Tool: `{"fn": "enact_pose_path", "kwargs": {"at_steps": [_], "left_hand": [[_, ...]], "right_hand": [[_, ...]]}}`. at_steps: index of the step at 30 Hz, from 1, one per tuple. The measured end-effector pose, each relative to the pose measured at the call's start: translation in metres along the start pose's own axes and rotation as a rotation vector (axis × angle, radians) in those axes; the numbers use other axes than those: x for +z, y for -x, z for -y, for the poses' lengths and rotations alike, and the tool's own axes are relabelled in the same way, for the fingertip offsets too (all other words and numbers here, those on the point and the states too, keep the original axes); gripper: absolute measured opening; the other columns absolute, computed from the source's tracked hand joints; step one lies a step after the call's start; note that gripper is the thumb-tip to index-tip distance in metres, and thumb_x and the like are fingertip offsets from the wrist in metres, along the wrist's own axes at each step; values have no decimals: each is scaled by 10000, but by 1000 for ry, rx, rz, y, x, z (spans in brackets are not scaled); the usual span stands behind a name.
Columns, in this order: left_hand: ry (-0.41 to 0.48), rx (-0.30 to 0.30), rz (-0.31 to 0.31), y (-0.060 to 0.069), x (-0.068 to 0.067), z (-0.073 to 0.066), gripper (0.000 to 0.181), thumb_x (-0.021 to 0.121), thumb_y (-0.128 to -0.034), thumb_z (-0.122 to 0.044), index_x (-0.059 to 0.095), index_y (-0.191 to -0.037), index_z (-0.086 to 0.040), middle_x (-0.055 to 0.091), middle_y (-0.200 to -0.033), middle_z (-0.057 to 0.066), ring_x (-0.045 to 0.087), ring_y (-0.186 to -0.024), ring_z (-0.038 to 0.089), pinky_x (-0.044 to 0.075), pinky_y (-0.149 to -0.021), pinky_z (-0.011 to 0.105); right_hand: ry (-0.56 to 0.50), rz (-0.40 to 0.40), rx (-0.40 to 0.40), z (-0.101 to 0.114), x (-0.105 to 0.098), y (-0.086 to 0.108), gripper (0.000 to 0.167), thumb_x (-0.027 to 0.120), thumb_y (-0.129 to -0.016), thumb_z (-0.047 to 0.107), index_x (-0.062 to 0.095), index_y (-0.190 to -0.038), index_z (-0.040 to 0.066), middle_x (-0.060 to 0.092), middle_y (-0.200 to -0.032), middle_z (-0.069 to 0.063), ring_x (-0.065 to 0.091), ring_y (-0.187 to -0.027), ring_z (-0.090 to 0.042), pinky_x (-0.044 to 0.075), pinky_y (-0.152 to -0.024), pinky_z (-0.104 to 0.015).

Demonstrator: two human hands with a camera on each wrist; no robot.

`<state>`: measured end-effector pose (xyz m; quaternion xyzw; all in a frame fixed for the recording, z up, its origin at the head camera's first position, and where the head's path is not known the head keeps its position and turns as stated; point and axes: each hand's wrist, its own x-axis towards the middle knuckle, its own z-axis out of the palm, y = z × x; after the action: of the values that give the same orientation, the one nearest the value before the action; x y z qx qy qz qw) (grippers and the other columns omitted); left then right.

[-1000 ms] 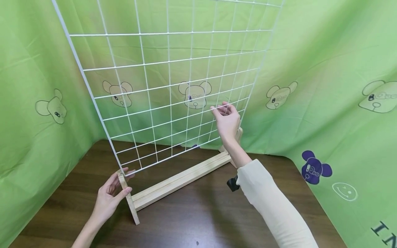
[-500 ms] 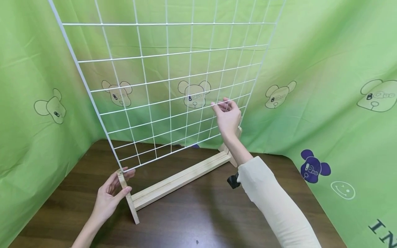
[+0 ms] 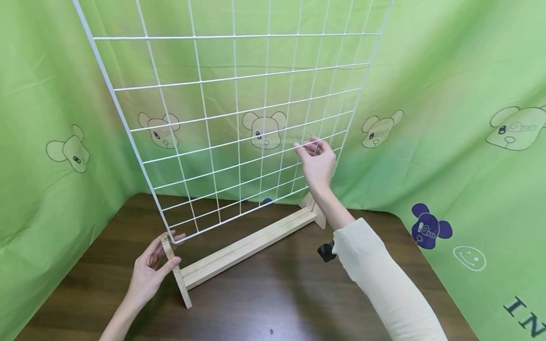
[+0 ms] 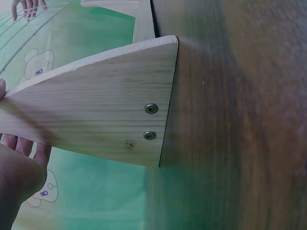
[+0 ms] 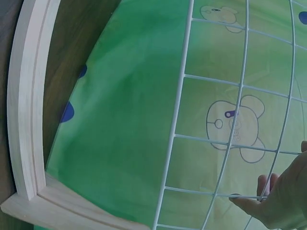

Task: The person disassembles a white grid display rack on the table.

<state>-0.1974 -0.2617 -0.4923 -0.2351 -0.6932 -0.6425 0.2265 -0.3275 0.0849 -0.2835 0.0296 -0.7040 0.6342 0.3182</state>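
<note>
My left hand [image 3: 144, 274] grips the left upright of a pale wooden stand [image 3: 251, 248], thumb on the near side and fingers behind. In the left wrist view this upright [image 4: 96, 105] shows two screws, with part of the hand [image 4: 21, 175] beside it. My right hand [image 3: 319, 166] pinches a white wire grid panel [image 3: 236, 78] near its lower right, several fingers passing behind the wires. The panel's lower left corner sits close to the left upright's top; I cannot tell whether they touch. In the right wrist view, the panel's bottom edge [image 5: 181, 96] hangs apart from the stand's grooved rail [image 5: 24, 120].
The stand rests on a dark brown wooden table [image 3: 256, 303]. Green cloth [image 3: 426, 156] with printed bear heads hangs round the back and sides. A black object [image 3: 326, 252] sits by the right sleeve [image 3: 379, 279].
The wire grid panel rose slightly, then came down again and a little to the right with my right hand. My left hand stays on the wooden stand.
</note>
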Motion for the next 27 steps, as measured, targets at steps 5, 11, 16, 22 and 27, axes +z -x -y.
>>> {"fn": "enact_pose_path", "kwargs": {"at_steps": [5,11,16,22,27], "left_hand": [[-9,-20,8,-2,-3,0,507,642,-815,184,491,-1292,96,589,-1205,306,592,-1154,186,429,-997,249],[-78,4,20,-4,-8,-1,462,660,-812,166,521,-1245,87,667,-1154,176,632,-1081,129,448,-930,184],[-76,30,41,-3,-13,-3,498,653,-801,189,507,-1269,102,674,-1146,154,644,-1058,153,450,-916,187],[-43,13,46,-3,-16,-3,564,660,-784,202,486,-1307,80,626,-1153,274,636,-1072,171,456,-917,226],[35,87,54,-4,-17,-2,582,627,-770,249,467,-1313,113,613,-1153,298,636,-1074,191,461,-911,220]], "right_hand": [[6,11,-2,-3,-8,1,466,773,-818,132,577,-1215,-15,673,-1030,-136,627,-885,-144,519,-838,-242],[35,24,11,-11,-17,4,464,768,-827,141,574,-1212,-33,666,-1022,-140,618,-885,-145,522,-820,-234],[63,38,16,-18,-24,7,469,764,-832,147,572,-1219,-37,663,-1023,-144,612,-893,-135,523,-820,-230],[111,54,16,-27,-36,12,462,757,-833,137,572,-1218,-39,667,-1039,-167,618,-897,-156,518,-834,-242],[167,70,11,-34,-45,15,464,760,-834,150,575,-1212,-43,674,-1046,-169,625,-901,-155,509,-854,-242]]}}
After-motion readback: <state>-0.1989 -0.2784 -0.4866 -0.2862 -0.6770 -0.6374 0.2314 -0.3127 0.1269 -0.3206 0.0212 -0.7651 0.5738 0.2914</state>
